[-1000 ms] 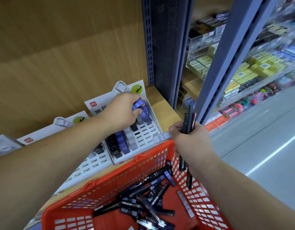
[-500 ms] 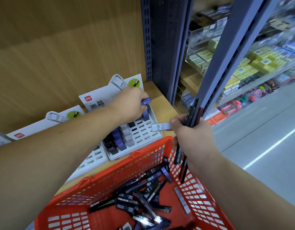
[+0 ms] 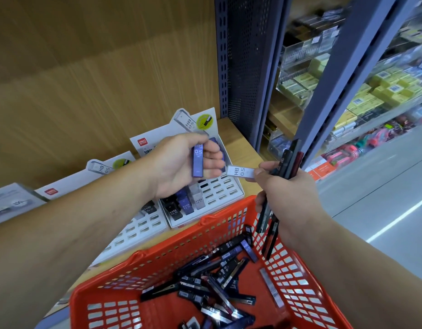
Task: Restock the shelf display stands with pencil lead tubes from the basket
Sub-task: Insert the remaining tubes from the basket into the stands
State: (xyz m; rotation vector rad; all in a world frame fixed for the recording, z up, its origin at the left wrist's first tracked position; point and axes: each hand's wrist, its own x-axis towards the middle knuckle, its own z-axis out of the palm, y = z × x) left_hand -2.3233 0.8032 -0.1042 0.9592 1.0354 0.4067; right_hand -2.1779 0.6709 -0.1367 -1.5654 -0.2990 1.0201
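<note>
While the upturned left hand [image 3: 179, 167] grips a blue tube [image 3: 198, 161], right hand [image 3: 291, 195] clamps tubes [image 3: 288, 160].

1. Bright, even store light; I see only soft shadows.
2. Glare spots on the tubes [image 3: 220, 314] in the basket [image 3: 172, 248].
3. Far shelves [image 3: 383, 91] at right look smeared; the post [image 3: 342, 74] bows near the edge.

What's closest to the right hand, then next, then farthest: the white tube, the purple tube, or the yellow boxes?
1. The white tube: pinched at the fingertips of the right hand.
2. The purple tube: off to the left, held in the left hand above the stand.
3. The yellow boxes: up and to the right, far back on the aisle shelves.
</note>
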